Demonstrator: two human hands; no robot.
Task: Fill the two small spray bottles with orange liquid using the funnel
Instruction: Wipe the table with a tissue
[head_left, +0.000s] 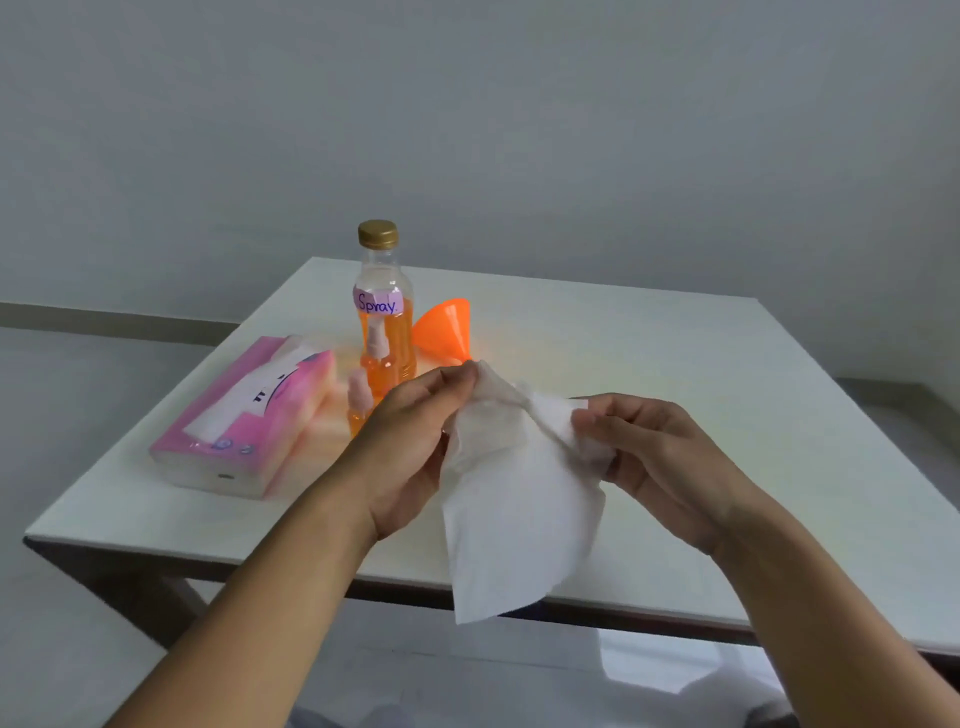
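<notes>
A white tissue (514, 509) hangs above the table's front edge, pinched at its top by my left hand (415, 441) and my right hand (654, 447). Behind my left hand stand two small spray bottles holding orange liquid, one (377, 364) in front of the big bottle and one (358, 402) nearer, partly hidden by my fingers. The tall clear bottle (387, 296) has a gold cap, a "Spray" label and orange liquid in its lower half. An orange funnel (447, 330) lies on its side to the right of it.
A pink tissue pack (244, 421) lies at the left of the white table (675, 364). A grey wall stands behind the table. The floor shows below the table's front edge.
</notes>
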